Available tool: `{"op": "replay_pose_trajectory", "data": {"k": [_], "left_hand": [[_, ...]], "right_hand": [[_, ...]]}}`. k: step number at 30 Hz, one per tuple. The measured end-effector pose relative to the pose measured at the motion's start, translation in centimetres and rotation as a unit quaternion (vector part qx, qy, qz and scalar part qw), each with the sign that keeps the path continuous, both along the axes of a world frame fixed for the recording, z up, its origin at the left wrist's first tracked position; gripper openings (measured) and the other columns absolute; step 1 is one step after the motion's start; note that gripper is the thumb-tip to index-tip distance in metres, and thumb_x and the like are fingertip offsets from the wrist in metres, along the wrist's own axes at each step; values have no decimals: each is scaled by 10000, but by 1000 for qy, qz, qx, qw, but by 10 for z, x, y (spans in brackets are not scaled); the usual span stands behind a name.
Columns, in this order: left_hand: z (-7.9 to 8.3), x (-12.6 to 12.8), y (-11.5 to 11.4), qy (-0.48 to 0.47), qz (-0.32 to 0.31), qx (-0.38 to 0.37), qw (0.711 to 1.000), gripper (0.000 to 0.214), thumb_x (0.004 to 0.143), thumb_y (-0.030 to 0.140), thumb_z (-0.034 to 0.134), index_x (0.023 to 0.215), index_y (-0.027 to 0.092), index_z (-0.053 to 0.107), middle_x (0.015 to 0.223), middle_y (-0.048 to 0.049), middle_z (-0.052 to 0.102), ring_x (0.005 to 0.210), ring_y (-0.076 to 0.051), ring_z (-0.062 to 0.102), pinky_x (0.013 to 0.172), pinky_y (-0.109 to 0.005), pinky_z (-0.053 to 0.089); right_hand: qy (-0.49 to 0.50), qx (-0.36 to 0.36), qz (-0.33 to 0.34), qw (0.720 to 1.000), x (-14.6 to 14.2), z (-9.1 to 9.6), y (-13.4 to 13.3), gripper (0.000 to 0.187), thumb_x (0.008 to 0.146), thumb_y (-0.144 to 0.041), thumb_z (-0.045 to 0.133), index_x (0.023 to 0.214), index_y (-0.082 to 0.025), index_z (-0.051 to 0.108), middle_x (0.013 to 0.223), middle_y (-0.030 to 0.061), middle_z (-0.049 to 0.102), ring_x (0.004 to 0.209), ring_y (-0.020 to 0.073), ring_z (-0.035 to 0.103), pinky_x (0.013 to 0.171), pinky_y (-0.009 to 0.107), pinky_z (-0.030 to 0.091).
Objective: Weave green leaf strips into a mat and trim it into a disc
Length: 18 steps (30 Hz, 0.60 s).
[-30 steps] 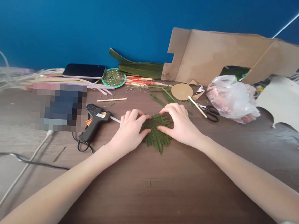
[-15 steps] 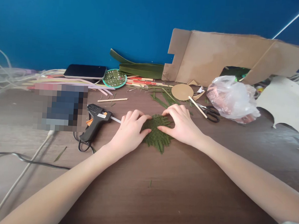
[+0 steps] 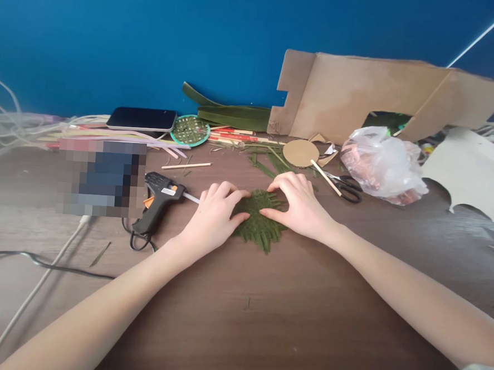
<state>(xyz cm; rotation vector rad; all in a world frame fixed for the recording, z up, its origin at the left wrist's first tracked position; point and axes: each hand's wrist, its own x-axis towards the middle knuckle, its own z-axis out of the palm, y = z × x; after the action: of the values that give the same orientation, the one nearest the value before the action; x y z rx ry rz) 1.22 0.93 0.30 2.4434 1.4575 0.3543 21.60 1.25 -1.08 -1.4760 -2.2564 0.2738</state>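
Note:
A roughly round piece of green leaf strips (image 3: pixel 262 216) lies on the brown table, its lower edge fringed with loose strip ends. My left hand (image 3: pixel 214 213) has its thumb and forefinger on the left edge of this piece. From the other side, my right hand (image 3: pixel 302 208) grips the right edge, thumb in front and fingers behind. A black glue gun (image 3: pixel 158 202) with an orange trigger rests left of my left hand, its glue stick pointing at that hand. Behind the right hand lie green leaf scraps (image 3: pixel 269 164) and a cardboard disc (image 3: pixel 300 153).
Scissors (image 3: pixel 349 188) and a wooden stick (image 3: pixel 326 177) lie right of the disc, near a plastic bag (image 3: pixel 384 165). Folded cardboard (image 3: pixel 340 96) leans on the blue wall. A phone (image 3: pixel 142 119) and a teal-rimmed round piece (image 3: pixel 190 130) sit behind. A white cable (image 3: pixel 34 300) crosses the left.
Both hands keep the same hold on the leaf piece. Only a very slight shift of the whole view shows.

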Motion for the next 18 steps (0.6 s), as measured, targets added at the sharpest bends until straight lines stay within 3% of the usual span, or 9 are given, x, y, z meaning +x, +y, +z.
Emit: {"op": "replay_pose_trajectory", "data": {"k": [7, 12, 18], "left_hand": [[17, -8, 9, -67, 1, -27, 997, 247, 863, 125, 438, 1028, 207, 603, 1054, -26, 627, 1037, -214, 498, 914, -380, 383], [26, -18, 13, -7, -6, 1, 1000, 161, 826, 132, 488, 909, 195, 611, 953, -22, 654, 951, -224, 526, 847, -378, 391], [25, -22, 12, 52, -27, 10, 998, 66, 806, 219, 579, 864, 201, 606, 926, -17, 660, 934, -230, 527, 811, -365, 377]], "right_hand": [[105, 30, 26, 994, 5, -2, 3, 93, 862, -232, 467, 920, -214, 537, 983, 66, 560, 980, 230, 476, 866, 400, 368], [89, 36, 56, 994, 4, 0, 0, 92, 844, -178, 477, 885, -211, 552, 964, 58, 573, 953, 222, 465, 853, 392, 364], [33, 30, 97, 994, 1, 2, -2, 131, 825, -297, 560, 919, -206, 558, 1013, 63, 578, 991, 236, 445, 860, 404, 349]]}}
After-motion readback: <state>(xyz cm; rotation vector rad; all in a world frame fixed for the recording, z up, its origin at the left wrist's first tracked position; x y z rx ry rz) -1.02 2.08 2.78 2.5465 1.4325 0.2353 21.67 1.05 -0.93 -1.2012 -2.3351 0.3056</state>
